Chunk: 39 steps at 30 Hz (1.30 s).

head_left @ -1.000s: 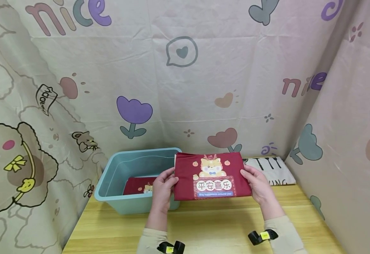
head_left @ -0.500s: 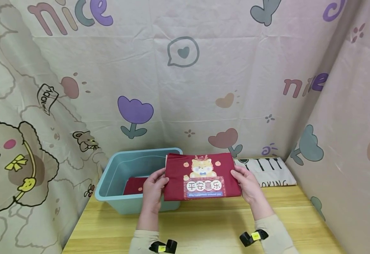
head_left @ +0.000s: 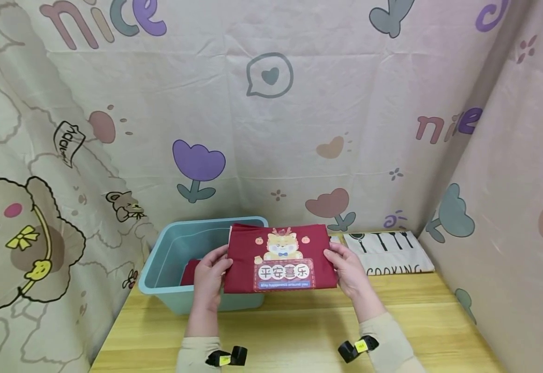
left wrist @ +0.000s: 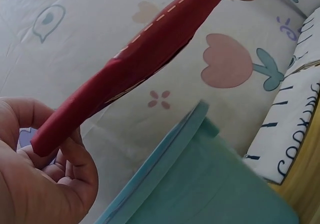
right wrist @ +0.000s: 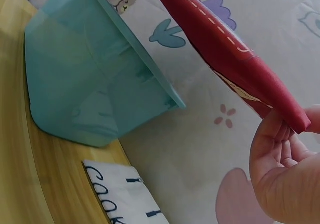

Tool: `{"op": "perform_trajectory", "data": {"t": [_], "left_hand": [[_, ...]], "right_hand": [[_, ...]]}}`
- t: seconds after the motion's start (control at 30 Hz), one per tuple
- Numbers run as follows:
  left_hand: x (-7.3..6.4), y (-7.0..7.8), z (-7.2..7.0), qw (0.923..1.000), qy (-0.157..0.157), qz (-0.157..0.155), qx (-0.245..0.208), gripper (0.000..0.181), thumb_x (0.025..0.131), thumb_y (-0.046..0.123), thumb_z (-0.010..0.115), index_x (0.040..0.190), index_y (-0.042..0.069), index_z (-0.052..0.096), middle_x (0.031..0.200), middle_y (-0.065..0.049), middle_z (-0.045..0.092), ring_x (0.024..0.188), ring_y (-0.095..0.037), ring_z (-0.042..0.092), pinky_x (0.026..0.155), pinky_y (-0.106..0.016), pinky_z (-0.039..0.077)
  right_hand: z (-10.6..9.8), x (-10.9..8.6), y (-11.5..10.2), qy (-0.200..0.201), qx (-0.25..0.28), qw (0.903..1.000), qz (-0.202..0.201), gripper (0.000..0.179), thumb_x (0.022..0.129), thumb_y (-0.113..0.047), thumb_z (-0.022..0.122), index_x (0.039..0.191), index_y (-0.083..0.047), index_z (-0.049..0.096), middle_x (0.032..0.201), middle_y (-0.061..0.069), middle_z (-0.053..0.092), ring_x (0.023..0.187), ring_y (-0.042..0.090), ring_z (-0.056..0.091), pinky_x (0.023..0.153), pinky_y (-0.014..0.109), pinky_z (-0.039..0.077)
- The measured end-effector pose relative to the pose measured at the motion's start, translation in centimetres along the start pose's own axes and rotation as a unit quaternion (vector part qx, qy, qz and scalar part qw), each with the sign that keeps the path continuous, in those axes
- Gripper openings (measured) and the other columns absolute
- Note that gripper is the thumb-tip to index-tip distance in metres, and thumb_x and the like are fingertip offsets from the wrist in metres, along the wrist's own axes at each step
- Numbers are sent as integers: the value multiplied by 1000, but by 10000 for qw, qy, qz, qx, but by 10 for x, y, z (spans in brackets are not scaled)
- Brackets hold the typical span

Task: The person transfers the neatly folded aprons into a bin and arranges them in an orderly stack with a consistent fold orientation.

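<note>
A folded dark red cloth (head_left: 276,280) with a cartoon animal, white characters and a blue strip of lettering is held up above the table, its printed face toward me. My left hand (head_left: 209,274) pinches its left edge between thumb and fingers. At the right edge, my right hand (head_left: 351,272) pinches it the same way. In the left wrist view the red cloth (left wrist: 115,74) is seen edge-on, several layers thick. It partly covers the light blue plastic bin (head_left: 171,303) in the head view. Inside that bin, another red cloth (head_left: 189,272) shows only at its left part.
A folded white cloth (head_left: 392,254) printed with black utensils and "COOKING" lies at the back right of the wooden table (head_left: 294,331). A printed curtain (head_left: 271,145) hangs behind the table and at both sides.
Both hands have moved left with the red cloth, which now covers more of the bin. More of the white cloth shows at the right, and less of the red one inside the bin.
</note>
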<state>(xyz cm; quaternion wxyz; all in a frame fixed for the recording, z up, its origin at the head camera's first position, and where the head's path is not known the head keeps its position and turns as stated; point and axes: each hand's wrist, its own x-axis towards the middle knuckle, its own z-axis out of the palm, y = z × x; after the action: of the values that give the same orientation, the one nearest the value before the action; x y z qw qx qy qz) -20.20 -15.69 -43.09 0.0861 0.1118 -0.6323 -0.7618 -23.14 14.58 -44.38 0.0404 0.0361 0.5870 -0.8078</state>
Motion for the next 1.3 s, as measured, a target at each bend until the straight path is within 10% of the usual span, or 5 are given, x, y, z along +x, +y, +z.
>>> {"op": "perform_trajectory", "data": {"t": [1.3], "left_hand": [[25,28,-74,9968,533,-92,586,46,95,4,57,140,0,53,99,14,63,86,-10,61,69,-29,55]], "right_hand": [[80,24,16,-629,-500,9966,-176,33,99,-1,52,129,11,51,104,14,63,85,15,62,70,30,56]]}}
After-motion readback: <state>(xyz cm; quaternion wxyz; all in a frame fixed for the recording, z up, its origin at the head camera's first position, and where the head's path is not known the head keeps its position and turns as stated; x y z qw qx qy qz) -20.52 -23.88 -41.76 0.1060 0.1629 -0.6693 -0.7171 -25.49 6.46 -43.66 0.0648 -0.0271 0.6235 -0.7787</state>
